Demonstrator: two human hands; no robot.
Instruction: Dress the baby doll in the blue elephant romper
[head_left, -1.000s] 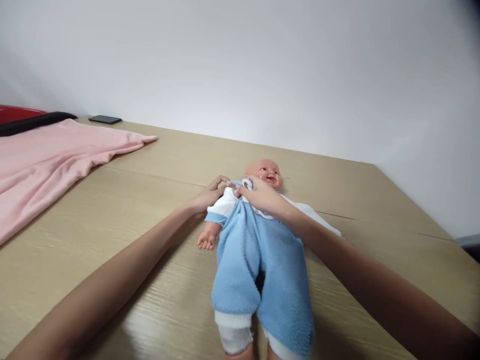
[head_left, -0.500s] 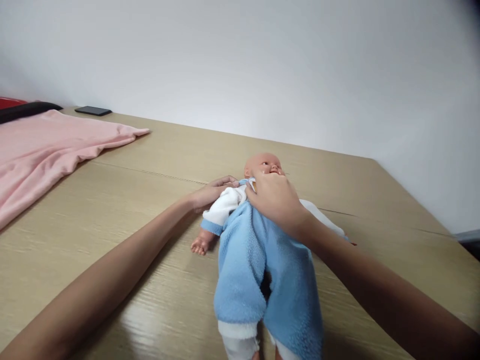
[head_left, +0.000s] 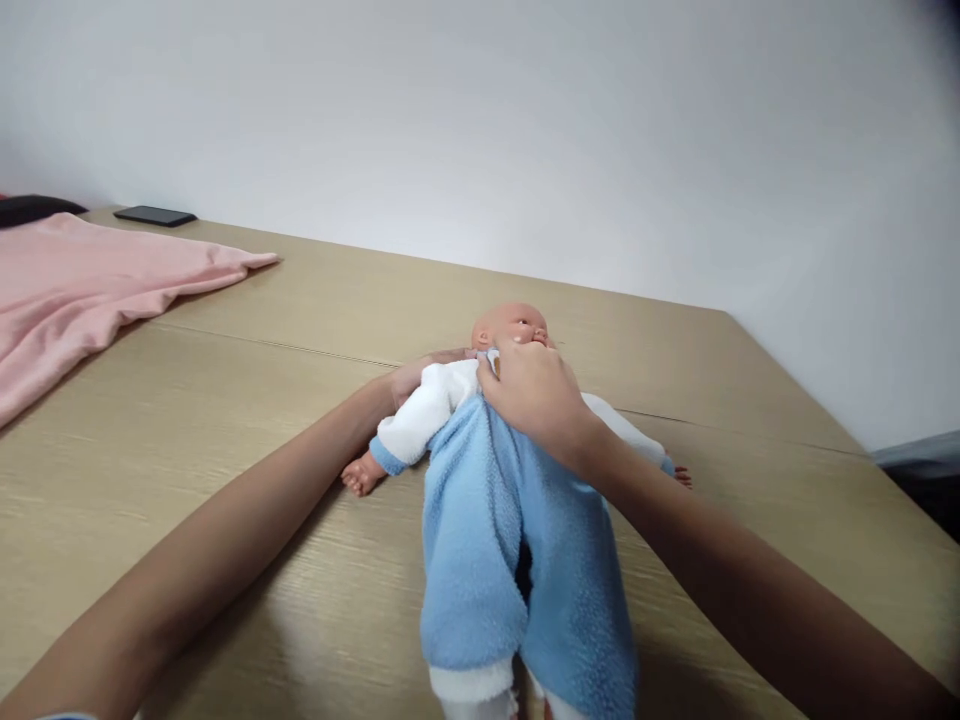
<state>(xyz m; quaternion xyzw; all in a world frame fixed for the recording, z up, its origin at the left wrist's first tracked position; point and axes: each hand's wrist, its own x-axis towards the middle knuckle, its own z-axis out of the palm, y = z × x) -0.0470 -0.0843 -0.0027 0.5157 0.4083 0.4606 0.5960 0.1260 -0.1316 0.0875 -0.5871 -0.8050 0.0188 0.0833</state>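
A baby doll (head_left: 517, 325) lies on its back on the table, head away from me, face turned to the right. It wears a blue and white fleece outfit (head_left: 472, 520), with the arms spread out to both sides. My left hand (head_left: 411, 380) reaches behind the doll's shoulder and holds it by the neck, the fingers mostly hidden by the white sleeve (head_left: 431, 405). Over the chest, just below the chin, my right hand (head_left: 536, 395) is closed on the outfit's collar, thumb toward the left. The doll's feet fall below the picture's edge.
On the wooden table (head_left: 225, 420), a pink blanket (head_left: 112, 270) is spread at the left. A black phone-like slab (head_left: 155, 215) lies near the white wall (head_left: 480, 130). Something dark (head_left: 37, 208) sits behind the blanket, and a dark object (head_left: 922, 475) stands past the right edge.
The view has shifted slightly right. The doll's left-side sleeve and hand have swung outward and up. My left hand has slipped further behind the shoulder; my right hand keeps hold at the collar.
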